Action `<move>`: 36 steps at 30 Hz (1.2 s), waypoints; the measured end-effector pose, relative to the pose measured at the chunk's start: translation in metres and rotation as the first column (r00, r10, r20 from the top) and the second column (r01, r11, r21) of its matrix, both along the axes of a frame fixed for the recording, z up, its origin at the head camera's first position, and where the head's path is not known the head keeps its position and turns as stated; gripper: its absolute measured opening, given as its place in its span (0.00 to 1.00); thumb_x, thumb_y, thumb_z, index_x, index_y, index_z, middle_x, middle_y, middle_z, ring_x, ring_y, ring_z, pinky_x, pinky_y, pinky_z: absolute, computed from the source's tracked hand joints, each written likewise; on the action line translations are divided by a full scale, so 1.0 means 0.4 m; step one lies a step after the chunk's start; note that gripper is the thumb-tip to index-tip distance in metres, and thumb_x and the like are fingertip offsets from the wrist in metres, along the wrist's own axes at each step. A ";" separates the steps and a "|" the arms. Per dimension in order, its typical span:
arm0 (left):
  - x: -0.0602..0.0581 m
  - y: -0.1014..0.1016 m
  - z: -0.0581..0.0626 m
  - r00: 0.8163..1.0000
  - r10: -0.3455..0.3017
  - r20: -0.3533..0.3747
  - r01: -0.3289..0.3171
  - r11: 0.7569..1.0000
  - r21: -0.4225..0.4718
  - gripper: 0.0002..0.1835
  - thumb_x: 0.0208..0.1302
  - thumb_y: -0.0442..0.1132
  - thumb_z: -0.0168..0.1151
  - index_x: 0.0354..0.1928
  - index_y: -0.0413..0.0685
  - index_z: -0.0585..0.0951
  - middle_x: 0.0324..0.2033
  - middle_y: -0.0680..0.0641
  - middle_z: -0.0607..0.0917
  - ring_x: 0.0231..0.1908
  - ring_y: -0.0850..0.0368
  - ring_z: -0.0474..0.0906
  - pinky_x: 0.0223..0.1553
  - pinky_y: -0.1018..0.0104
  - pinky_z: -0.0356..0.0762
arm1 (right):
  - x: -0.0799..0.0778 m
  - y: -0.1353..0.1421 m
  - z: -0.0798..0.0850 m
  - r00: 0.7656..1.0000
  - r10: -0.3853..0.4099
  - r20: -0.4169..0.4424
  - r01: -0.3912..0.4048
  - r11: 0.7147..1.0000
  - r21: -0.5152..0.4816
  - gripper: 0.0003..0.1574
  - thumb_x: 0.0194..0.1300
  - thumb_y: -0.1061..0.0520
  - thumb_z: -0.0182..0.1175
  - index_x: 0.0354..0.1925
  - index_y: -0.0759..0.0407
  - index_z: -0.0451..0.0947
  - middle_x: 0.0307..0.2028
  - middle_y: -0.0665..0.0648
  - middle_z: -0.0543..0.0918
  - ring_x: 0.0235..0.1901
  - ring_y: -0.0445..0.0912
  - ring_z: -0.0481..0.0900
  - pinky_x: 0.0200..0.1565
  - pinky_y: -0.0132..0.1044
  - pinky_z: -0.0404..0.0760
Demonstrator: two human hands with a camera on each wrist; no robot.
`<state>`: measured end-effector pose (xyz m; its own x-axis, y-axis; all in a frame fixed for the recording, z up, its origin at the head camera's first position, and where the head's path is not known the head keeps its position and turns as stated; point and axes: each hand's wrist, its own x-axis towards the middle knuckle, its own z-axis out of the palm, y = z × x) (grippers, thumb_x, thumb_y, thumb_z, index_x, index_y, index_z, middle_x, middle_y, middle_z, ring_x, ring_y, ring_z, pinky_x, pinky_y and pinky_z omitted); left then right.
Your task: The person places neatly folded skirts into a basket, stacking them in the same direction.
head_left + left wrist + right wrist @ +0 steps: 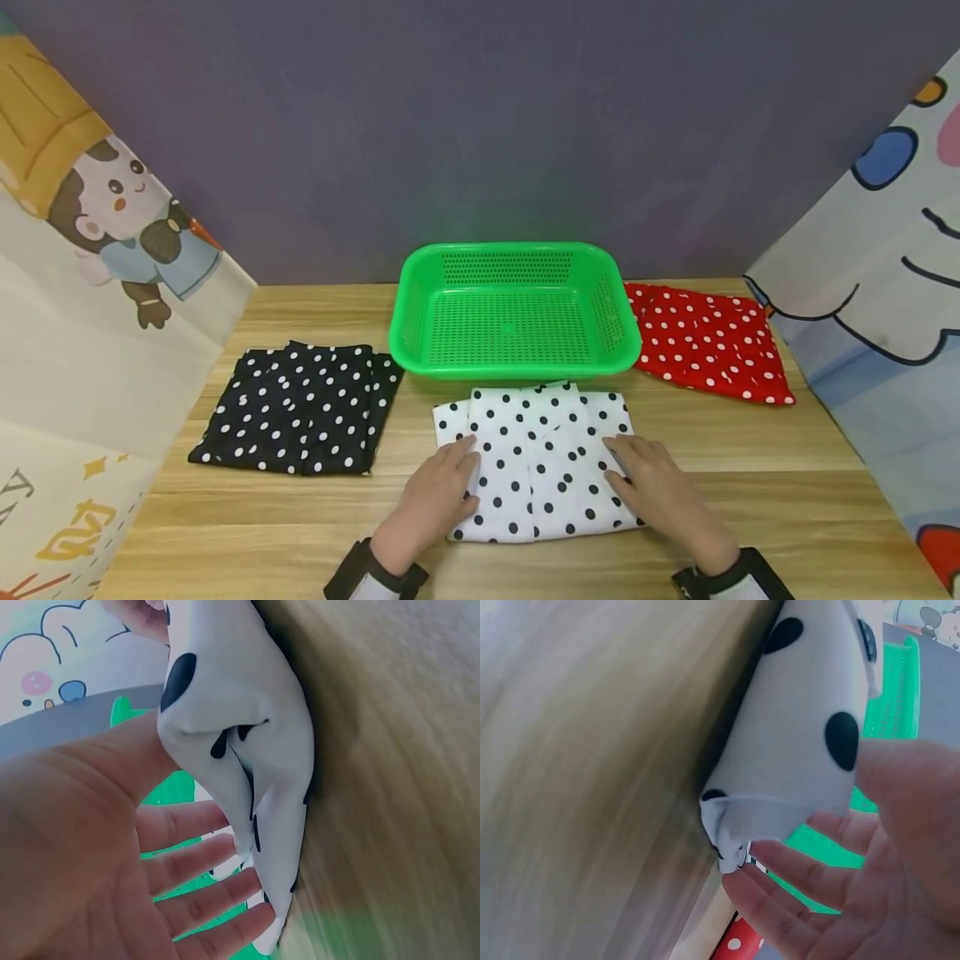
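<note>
On the tabletop [540,573], my left hand [437,495] and right hand [660,490] lie apart, fingers extended, touching opposite sides of the white cloth [536,467] near the basket [517,372].

Seen from the right wrist, with the scene turned on its side, a white cloth with large black spots [799,727] lies folded on a wood-grain counter [585,787] that fills the left side. The right hand [892,870] reaches in from the lower right, its thumb against the cloth and its fingers [780,911] extended at the folded edge. Behind are a green perforated basket [896,694], a grey wall [941,705] and, at the bottom, a bit of red cloth with white dots [742,930].
</note>
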<state>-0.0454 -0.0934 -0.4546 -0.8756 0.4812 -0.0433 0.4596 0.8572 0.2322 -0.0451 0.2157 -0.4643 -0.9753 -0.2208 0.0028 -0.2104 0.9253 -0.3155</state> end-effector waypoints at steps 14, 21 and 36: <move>0.006 -0.043 -0.008 0.997 0.048 -0.054 -0.045 0.997 0.054 0.29 0.48 0.43 0.68 0.54 0.39 0.75 0.59 0.37 0.70 0.56 0.43 0.70 0.53 0.51 0.72 | 0.005 -0.042 0.002 0.999 0.043 -0.025 -0.043 0.999 -0.005 0.31 0.54 0.49 0.65 0.55 0.56 0.74 0.50 0.61 0.77 0.51 0.58 0.73 0.47 0.53 0.77; 0.009 -0.062 -0.008 0.996 0.065 -0.057 -0.060 0.995 0.075 0.29 0.48 0.40 0.68 0.54 0.38 0.75 0.60 0.37 0.69 0.57 0.42 0.69 0.53 0.51 0.72 | 0.005 -0.065 0.003 0.999 0.048 -0.022 -0.048 0.999 0.003 0.31 0.55 0.48 0.64 0.56 0.56 0.73 0.51 0.60 0.76 0.51 0.57 0.73 0.46 0.52 0.78; 0.008 -0.081 -0.006 0.994 0.076 -0.079 -0.068 0.993 0.096 0.28 0.47 0.37 0.67 0.53 0.37 0.75 0.59 0.36 0.70 0.57 0.42 0.69 0.53 0.50 0.72 | 0.004 -0.087 0.001 0.998 0.064 -0.030 -0.063 0.998 0.029 0.32 0.55 0.47 0.64 0.57 0.56 0.72 0.50 0.61 0.76 0.50 0.57 0.73 0.47 0.52 0.77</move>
<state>-0.0423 -0.1260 -0.4571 -0.9067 0.4155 0.0722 0.4184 0.8651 0.2767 -0.0437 0.1811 -0.4639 -0.9590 -0.2823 0.0253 -0.2778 0.9182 -0.2823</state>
